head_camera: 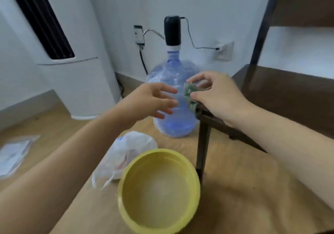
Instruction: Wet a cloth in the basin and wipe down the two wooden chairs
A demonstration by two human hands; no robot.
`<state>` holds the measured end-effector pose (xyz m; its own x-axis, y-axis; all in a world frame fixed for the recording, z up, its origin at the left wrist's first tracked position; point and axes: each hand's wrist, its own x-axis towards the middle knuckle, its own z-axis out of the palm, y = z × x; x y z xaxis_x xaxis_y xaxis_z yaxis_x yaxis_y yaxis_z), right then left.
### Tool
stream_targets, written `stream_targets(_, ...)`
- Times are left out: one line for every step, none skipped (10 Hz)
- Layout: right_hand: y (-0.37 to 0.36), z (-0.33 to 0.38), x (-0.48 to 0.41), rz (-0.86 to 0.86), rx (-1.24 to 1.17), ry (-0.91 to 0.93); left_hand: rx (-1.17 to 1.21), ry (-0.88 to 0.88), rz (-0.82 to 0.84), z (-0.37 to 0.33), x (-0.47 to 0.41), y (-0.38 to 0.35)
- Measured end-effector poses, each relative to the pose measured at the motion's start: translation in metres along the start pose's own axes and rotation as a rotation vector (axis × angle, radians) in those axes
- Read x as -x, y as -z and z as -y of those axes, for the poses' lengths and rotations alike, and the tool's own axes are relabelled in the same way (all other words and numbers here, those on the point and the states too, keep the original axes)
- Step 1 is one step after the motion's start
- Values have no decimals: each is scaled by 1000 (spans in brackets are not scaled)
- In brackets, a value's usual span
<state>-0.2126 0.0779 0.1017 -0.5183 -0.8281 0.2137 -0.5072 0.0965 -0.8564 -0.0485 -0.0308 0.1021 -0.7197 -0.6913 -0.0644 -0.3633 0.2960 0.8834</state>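
Observation:
My right hand [219, 96] pinches a small green cloth [189, 94] at the near left corner of a dark wooden chair [289, 96], whose seat and backrest fill the right side. My left hand [153, 101] hovers just left of the cloth with fingers spread and nothing in it. A yellow basin [126, 185] stands on the wooden floor below both hands, close to the chair's front leg; its inside looks pale, and I cannot tell how much water it holds. A second chair is not in view.
A large blue water jug [173, 125] with a black pump on top stands behind the hands against the wall. A white plastic bag [126, 152] lies left of the basin. A white tower appliance [75, 82] stands at left. Papers [12, 156] lie on the floor far left.

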Motion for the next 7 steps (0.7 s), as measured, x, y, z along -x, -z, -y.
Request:
stream_targets(-68, 5, 18, 142, 153, 181, -34, 115, -18, 73, 39, 37)
stream_targets(-123, -20, 40, 294, 205, 170, -22, 237, -41, 139, 67, 38)
stream_targets(-170, -75, 60, 419, 243, -66, 32, 389, -38, 198, 78, 11)
stream_targets(-201, -136, 78, 385, 292, -265, -85, 421, -58, 241, 76, -25)
stream_targets(-220, -186, 94, 370, 356, -365, -297, 344, -91, 268, 78, -60)
stream_targets(-228, -207, 99, 416, 424, -436, -368, 293, -10, 279, 82, -84)
stream_targets(-217, -212, 108, 509, 636, -263, -459, 254, 43, 285, 86, -92)
